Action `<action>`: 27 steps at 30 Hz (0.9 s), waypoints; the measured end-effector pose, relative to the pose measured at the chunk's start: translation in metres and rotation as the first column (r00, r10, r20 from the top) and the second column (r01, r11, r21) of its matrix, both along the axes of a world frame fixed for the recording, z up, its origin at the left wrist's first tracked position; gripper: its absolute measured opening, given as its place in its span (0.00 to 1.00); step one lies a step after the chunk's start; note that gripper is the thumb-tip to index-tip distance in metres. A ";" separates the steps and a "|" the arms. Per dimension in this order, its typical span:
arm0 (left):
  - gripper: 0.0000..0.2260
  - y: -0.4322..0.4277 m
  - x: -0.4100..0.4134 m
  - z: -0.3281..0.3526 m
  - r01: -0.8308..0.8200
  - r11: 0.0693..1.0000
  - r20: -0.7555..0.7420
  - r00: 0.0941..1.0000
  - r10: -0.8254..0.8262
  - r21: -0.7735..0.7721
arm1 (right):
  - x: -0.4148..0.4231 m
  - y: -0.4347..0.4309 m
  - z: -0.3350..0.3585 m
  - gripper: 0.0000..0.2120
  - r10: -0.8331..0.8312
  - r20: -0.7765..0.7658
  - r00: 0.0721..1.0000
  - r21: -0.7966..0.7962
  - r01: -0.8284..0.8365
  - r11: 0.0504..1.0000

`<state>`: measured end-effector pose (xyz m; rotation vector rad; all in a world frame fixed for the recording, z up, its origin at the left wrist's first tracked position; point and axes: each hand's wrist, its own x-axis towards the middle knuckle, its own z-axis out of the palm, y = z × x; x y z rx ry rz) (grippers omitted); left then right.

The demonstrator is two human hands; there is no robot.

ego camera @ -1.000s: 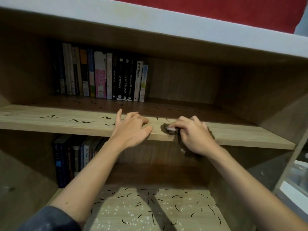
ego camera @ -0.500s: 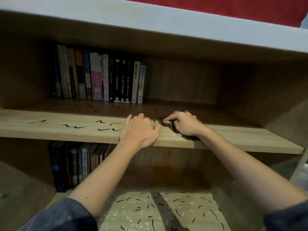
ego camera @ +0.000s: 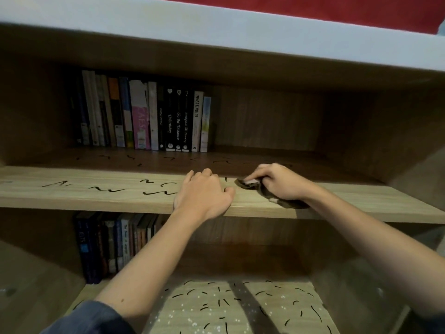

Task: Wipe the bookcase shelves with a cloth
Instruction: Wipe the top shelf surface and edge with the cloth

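Note:
A wooden bookcase fills the view. Its middle shelf (ego camera: pixel 72 189) carries black squiggle marks along the front. My right hand (ego camera: pixel 280 182) grips a dark brown cloth (ego camera: pixel 262 191) and presses it on the shelf just right of centre; part of the cloth hangs over the front edge. My left hand (ego camera: pixel 204 196) rests on the shelf's front edge beside it, fingers bent over the board, holding nothing.
A row of upright books (ego camera: pixel 144 116) stands at the back left of the middle shelf. More books (ego camera: pixel 113 242) stand on the lower shelf at left. The lower board (ego camera: pixel 265 307) is strewn with black marks and white specks.
My right hand with the cloth moved from the front edge further onto the shelf, then slid slightly right. My left hand stayed on the front edge. The view shifted closer.

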<state>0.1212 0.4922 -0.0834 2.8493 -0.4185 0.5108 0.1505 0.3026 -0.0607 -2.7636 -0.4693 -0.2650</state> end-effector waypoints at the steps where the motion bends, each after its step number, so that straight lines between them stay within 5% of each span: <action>1: 0.24 0.001 0.000 0.001 0.004 1.000 -0.007 1.000 -0.004 0.000 | 0.006 -0.005 0.002 0.21 -0.044 -0.013 0.999 0.010 0.044 0.999; 4: 0.23 0.001 -0.002 0.002 0.009 1.000 -0.017 1.000 -0.010 -0.019 | 0.028 0.005 0.006 0.22 -0.123 -0.050 0.991 -0.036 0.121 0.992; 9: 0.24 0.001 0.000 0.000 -0.012 0.998 -0.062 0.998 0.008 -0.067 | 0.016 0.012 0.003 0.20 0.045 -0.043 0.998 0.019 -0.045 0.999; 14: 0.25 0.001 -0.001 0.002 -0.005 0.994 -0.080 0.997 -0.004 -0.109 | 0.035 0.029 0.009 0.19 -0.080 -0.074 0.994 -0.008 0.080 0.997; 19: 0.25 0.001 -0.004 0.000 -0.032 0.989 -0.048 0.999 0.025 -0.145 | 0.019 0.036 -0.004 0.21 0.197 0.016 0.980 -0.005 -0.197 0.980; 25: 0.29 0.000 -0.008 0.000 -0.038 0.991 0.004 0.999 0.039 -0.129 | 0.050 0.024 0.001 0.21 -0.010 -0.040 0.999 -0.032 0.008 0.999; 27: 0.28 0.000 -0.007 -0.001 -0.046 0.993 0.019 0.999 0.049 -0.108 | 0.046 0.036 -0.003 0.21 0.041 -0.025 0.999 -0.031 -0.042 0.999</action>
